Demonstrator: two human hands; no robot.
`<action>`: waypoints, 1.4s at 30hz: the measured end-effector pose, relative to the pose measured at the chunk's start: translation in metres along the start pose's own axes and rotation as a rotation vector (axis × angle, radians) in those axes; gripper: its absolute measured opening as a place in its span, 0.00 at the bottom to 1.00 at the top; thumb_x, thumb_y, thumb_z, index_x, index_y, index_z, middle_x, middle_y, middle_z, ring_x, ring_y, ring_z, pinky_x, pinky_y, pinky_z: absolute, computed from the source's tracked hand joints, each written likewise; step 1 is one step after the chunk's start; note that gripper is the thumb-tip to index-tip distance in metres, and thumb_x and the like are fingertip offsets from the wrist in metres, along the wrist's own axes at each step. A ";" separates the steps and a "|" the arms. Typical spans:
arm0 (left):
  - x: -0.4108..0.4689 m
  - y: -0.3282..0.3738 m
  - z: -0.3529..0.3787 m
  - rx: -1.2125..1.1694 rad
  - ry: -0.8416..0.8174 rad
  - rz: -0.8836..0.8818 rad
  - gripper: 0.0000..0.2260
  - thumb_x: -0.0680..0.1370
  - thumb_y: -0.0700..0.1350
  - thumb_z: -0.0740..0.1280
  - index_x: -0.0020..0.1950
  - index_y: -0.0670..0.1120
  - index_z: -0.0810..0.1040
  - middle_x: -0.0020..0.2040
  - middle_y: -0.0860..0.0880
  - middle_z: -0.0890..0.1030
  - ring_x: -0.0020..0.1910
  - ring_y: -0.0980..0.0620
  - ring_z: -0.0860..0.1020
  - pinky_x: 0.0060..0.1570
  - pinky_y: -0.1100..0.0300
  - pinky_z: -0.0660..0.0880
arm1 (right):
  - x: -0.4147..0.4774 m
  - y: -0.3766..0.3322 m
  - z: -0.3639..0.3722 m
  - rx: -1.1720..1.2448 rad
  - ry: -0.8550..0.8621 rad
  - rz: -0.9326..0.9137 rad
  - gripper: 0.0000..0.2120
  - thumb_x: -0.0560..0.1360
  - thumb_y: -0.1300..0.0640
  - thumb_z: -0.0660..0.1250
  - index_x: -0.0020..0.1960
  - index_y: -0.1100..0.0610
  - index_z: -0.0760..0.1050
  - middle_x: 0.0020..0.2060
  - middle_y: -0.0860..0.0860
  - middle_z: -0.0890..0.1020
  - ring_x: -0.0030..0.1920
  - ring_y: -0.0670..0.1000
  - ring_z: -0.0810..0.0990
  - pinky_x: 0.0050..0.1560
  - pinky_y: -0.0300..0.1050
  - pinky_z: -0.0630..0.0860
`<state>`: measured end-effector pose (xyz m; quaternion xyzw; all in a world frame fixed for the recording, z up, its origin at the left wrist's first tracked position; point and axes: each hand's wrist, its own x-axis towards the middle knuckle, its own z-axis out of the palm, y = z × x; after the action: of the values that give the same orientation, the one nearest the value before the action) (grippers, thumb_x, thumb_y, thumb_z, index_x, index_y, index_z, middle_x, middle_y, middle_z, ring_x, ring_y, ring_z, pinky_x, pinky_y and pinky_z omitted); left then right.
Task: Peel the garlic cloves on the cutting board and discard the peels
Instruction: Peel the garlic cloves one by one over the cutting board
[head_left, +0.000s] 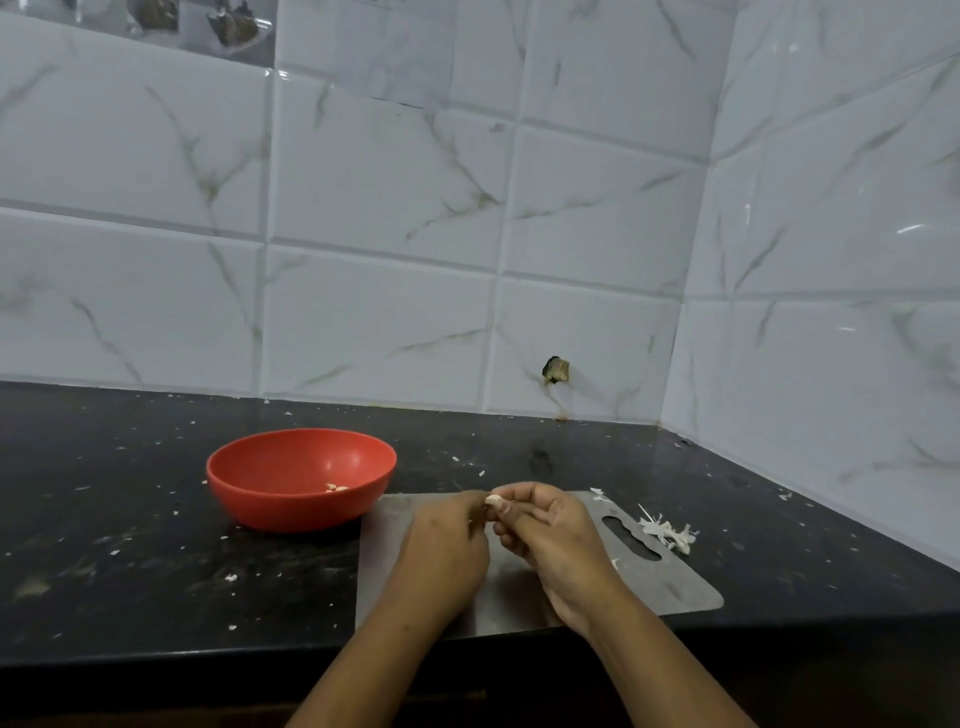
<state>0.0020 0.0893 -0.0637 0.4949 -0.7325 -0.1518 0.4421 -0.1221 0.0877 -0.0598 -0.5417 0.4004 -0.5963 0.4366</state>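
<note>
- Both hands meet above the grey cutting board (675, 582), which lies on the dark desk (130, 545).
- The left hand (441, 551) and right hand (556, 535) curl their fingers (511, 512) round one garlic clove (493, 501), pinched between them.
- A heap of peels (667, 532) lies at the board's right end.
- A red bowl (249, 488) beside the board's left holds a few peeled cloves (336, 487).

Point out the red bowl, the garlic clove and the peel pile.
red bowl (296, 509): head view, front outer wall
garlic clove (493, 500): head view, its visible white tip
peel pile (667, 532): head view, its middle
</note>
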 end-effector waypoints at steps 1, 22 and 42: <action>0.000 0.001 0.000 -0.031 0.016 -0.012 0.11 0.78 0.38 0.61 0.53 0.48 0.81 0.47 0.48 0.83 0.44 0.51 0.81 0.49 0.53 0.76 | -0.001 0.000 0.000 -0.009 0.007 0.006 0.03 0.76 0.65 0.68 0.45 0.61 0.79 0.34 0.53 0.83 0.34 0.45 0.78 0.37 0.35 0.76; -0.011 0.009 -0.012 -0.038 0.086 -0.064 0.06 0.76 0.43 0.66 0.41 0.50 0.82 0.33 0.51 0.83 0.33 0.59 0.81 0.42 0.55 0.79 | -0.002 -0.004 0.003 -0.050 -0.047 0.051 0.03 0.75 0.68 0.68 0.42 0.64 0.78 0.30 0.53 0.81 0.30 0.44 0.77 0.34 0.34 0.75; -0.008 0.007 -0.012 -0.197 0.140 -0.097 0.05 0.75 0.39 0.70 0.42 0.49 0.81 0.36 0.52 0.83 0.30 0.58 0.81 0.36 0.61 0.80 | -0.002 -0.004 0.003 -0.028 -0.057 0.033 0.08 0.78 0.63 0.65 0.42 0.62 0.80 0.29 0.50 0.80 0.30 0.43 0.75 0.33 0.34 0.73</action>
<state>0.0081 0.1015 -0.0565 0.4936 -0.6564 -0.2092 0.5308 -0.1199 0.0908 -0.0560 -0.5578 0.4052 -0.5677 0.4499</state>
